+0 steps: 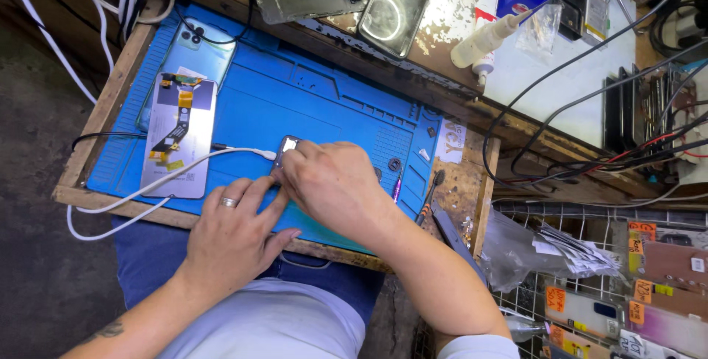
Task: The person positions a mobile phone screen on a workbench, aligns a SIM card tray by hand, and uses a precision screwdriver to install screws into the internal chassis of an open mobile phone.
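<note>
On the blue mat (310, 101) near the front of the surface, my right hand (335, 186) covers and grips the small dark phone (287, 149). Its long axis runs toward me, white cable (184, 171) plugged in from the left, while my left hand (236, 230) rests flat, fingers loose, just beside it.

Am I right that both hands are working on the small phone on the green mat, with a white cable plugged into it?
Not quite: the mat is blue, not green, as the head view shows. Both the left hand and right hand are on the small phone, white cable attached.
</note>
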The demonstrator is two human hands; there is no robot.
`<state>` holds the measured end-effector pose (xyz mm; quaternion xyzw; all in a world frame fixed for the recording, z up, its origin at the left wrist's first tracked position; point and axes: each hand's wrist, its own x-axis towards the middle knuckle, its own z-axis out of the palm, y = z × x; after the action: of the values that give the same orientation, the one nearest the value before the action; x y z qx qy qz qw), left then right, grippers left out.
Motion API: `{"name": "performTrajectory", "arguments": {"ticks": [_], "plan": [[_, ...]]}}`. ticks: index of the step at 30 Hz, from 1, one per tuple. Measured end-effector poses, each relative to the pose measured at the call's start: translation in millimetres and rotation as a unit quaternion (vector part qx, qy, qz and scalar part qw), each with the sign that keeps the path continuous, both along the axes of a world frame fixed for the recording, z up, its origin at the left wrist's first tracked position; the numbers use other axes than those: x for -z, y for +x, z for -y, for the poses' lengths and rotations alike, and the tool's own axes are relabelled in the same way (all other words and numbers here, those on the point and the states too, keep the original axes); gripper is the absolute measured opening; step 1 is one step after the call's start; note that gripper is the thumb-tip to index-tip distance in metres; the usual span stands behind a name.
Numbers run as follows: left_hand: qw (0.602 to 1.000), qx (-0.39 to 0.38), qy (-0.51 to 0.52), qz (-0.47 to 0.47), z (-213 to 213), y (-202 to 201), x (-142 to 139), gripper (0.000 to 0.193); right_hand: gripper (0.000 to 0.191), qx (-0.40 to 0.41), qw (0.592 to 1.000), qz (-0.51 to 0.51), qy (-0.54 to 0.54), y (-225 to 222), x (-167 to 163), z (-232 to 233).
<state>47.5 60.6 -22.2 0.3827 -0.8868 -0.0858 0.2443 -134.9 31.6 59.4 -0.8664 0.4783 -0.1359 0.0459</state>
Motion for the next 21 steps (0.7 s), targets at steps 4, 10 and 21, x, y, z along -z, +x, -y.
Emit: {"name": "performTrajectory", "arguments": {"ticks": [4,10,21], "plan": [[1.000,0.002,0.005,0.017,1.8,-1.6,-1.1,0.062,0.013,-0.029,0.999,0.032,0.017,-0.1,-1.9,-3.1],[1.000,0.003,0.015,0.024,3.2,-3.6,-0.4,0.060,0.010,-0.021,0.999,0.004,0.044,2.4,-1.2,-0.3],[1.000,0.002,0.018,0.011,3.6,-3.1,0.9,0.051,0.013,0.004,0.993,-0.098,0.071,12.6,-5.8,0.9]]}}
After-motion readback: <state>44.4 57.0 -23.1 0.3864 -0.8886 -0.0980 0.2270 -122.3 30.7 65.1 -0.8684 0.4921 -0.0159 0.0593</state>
